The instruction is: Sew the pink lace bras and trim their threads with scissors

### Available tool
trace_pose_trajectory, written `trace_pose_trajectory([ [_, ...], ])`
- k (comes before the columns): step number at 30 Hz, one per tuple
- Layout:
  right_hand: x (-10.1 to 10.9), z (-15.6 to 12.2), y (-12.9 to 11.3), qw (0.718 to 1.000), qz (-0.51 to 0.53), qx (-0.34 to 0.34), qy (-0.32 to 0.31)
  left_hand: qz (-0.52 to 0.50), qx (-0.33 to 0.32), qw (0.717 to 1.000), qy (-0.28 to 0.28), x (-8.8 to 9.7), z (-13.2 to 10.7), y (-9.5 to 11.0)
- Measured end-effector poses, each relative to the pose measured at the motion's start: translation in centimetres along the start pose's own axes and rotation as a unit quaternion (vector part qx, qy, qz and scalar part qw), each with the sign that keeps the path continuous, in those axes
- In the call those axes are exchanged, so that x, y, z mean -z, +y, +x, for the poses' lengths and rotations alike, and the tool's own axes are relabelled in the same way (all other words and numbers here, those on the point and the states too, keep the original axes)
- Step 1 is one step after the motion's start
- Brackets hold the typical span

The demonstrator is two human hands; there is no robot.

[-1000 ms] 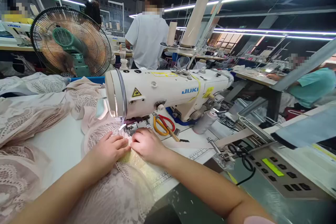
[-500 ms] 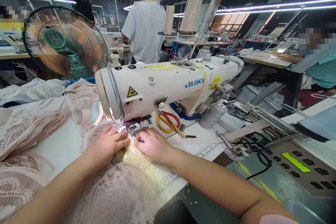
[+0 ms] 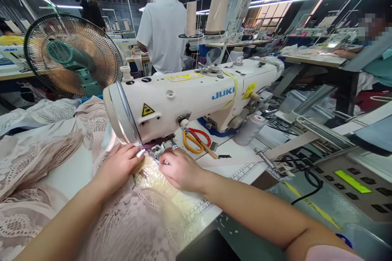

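A white sewing machine (image 3: pixel 190 89) stands before me, its needle area low at the left end. My left hand (image 3: pixel 121 167) lies fairly flat on pale pink lace fabric (image 3: pixel 131 216), fingers stretched toward the presser foot (image 3: pixel 161 149). Something white shows at one of its fingertips. Close by on the other side, my right hand (image 3: pixel 182 171) is closed in a pinch at the fabric's edge. What its fingers grip is hidden. Between both hands, shiny yellowish film or tape (image 3: pixel 150 175) covers the machine bed.
Behind the needle area lie scissors with orange and red handles (image 3: pixel 196 140), beside a small brush (image 3: pixel 217 154). A grey thread cone (image 3: pixel 249 128) stands near a strip feeder (image 3: pixel 269 161). More lace garments (image 3: pixel 36 151) spread leftward. A fan (image 3: pixel 73 55) and co-workers (image 3: pixel 163 34) are beyond.
The camera view has shifted slightly, so the machine appears a little further left. My left hand's fingers have moved slightly away from the right hand's. My right hand stays pinched by the presser foot.
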State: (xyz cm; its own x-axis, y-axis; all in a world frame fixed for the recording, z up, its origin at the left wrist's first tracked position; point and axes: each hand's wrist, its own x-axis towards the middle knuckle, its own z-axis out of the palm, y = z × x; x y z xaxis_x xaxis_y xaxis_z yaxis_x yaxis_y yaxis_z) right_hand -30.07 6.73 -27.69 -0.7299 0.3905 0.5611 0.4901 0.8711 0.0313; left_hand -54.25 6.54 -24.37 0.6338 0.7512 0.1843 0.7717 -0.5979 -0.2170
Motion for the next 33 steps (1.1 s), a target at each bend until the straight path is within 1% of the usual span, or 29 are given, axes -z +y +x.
trace_pose_trajectory([
  [2,0.1,-0.1,0.1,1.0,0.007,-0.001,0.013,0.032,0.036,0.998,0.034,0.7,-0.7,0.9],
  [3,0.1,-0.1,0.1,1.0,0.011,-0.002,0.017,0.032,0.052,0.997,0.054,1.1,-1.2,1.6],
  [4,0.2,0.0,0.1,1.0,0.016,-0.005,0.019,0.016,0.062,0.996,0.067,1.5,-1.6,2.5],
  [5,0.3,0.0,0.2,1.0,0.021,-0.007,0.019,-0.015,0.066,0.995,0.068,1.9,-2.0,3.5],
  [6,0.5,0.1,0.2,0.999,0.028,-0.012,0.02,-0.058,0.063,0.995,0.052,2.2,-2.3,4.6],
  [7,0.6,0.2,0.2,0.999,0.036,-0.017,0.022,-0.106,0.055,0.993,0.021,2.4,-2.5,5.5],
  [9,1.1,0.3,0.1,0.997,0.058,-0.034,0.028,-0.191,0.043,0.979,-0.057,2.6,-2.5,6.8],
  [10,1.3,0.2,-0.1,0.996,0.073,-0.047,0.031,-0.224,0.045,0.969,-0.091,2.5,-2.4,7.0],
  [11,1.7,0.0,-0.3,0.993,0.09,-0.065,0.031,-0.256,0.054,0.958,-0.114,2.4,-2.3,6.8],
  [12,2.0,-0.3,-0.7,0.99,0.11,-0.088,0.025,-0.29,0.069,0.947,-0.123,2.2,-2.1,6.4],
  [13,2.4,-0.7,-1.2,0.985,0.131,-0.115,0.012,-0.325,0.09,0.934,-0.119,2.0,-2.1,5.8],
  [14,2.8,-1.2,-1.8,0.978,0.151,-0.144,-0.004,-0.359,0.116,0.92,-0.104,1.8,-2.0,5.0],
  [16,3.5,-2.2,-3.4,0.963,0.192,-0.185,-0.047,-0.421,0.173,0.889,-0.051,1.3,-2.2,3.6],
  [19,3.9,-3.1,-6.1,0.937,0.273,-0.182,-0.118,-0.475,0.254,0.842,0.034,0.6,-2.5,2.4],
  [20,3.9,-3.1,-6.9,0.929,0.296,-0.179,-0.132,-0.48,0.275,0.831,0.057,0.5,-2.5,2.3],
  [21,3.7,-3.0,-7.5,0.922,0.313,-0.18,-0.137,-0.472,0.295,0.827,0.075,0.3,-2.5,2.3],
  [22,3.4,-2.8,-7.9,0.918,0.322,-0.188,-0.135,-0.452,0.312,0.831,0.089,0.2,-2.5,2.4],
  [23,3.1,-2.6,-8.0,0.917,0.321,-0.199,-0.127,-0.426,0.32,0.84,0.102,0.2,-2.6,2.5],
  [24,2.8,-2.3,-8.0,0.917,0.316,-0.212,-0.118,-0.396,0.314,0.856,0.112,0.1,-2.7,2.6],
  [25,2.5,-2.1,-7.7,0.918,0.307,-0.226,-0.111,-0.366,0.293,0.876,0.116,0.0,-2.8,2.7],
  [26,2.3,-2.0,-7.4,0.918,0.295,-0.239,-0.11,-0.335,0.262,0.899,0.107,-0.2,-3.0,2.9],
  [27,2.2,-2.0,-7.0,0.918,0.286,-0.249,-0.112,-0.299,0.229,0.923,0.084,-0.4,-3.2,3.0],
  [29,2.2,-2.1,-6.3,0.917,0.277,-0.259,-0.123,-0.209,0.183,0.961,0.01,-0.7,-3.5,3.5],
  [31,2.3,-2.3,-5.9,0.919,0.272,-0.253,-0.134,-0.123,0.178,0.975,-0.059,-0.8,-3.6,4.3],
  [33,2.4,-2.4,-5.8,0.927,0.247,-0.242,-0.147,-0.08,0.184,0.975,-0.092,-0.6,-3.3,5.0],
])
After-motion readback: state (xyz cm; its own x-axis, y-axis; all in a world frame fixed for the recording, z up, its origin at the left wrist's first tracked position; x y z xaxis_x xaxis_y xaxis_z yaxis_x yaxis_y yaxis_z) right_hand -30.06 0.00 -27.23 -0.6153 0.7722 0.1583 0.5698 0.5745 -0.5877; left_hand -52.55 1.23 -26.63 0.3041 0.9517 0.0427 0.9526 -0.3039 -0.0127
